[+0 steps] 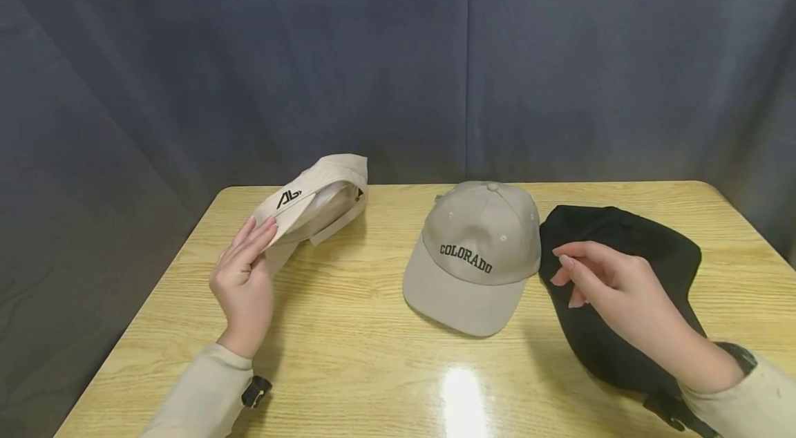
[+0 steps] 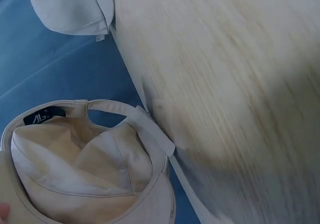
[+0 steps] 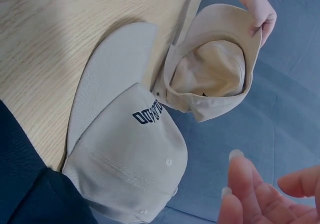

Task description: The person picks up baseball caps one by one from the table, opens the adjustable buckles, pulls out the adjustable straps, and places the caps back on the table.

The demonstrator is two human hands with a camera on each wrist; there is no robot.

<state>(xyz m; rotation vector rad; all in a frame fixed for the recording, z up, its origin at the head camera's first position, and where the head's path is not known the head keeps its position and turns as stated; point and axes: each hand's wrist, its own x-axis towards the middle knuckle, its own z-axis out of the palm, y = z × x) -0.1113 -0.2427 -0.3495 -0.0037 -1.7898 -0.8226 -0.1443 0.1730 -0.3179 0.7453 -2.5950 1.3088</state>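
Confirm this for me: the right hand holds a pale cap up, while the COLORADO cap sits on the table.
Wrong hand: the head view shows the left hand holding the pale cap, and the right hand holding nothing. The COLORADO cap does sit on the table.

Cream sleeves (image 1: pixel 199 393); a black, yellow-marked clip (image 1: pixel 256 392) at the left cuff (image 1: pixel 231 359), a dark band (image 1: pixel 743 357) at the right.
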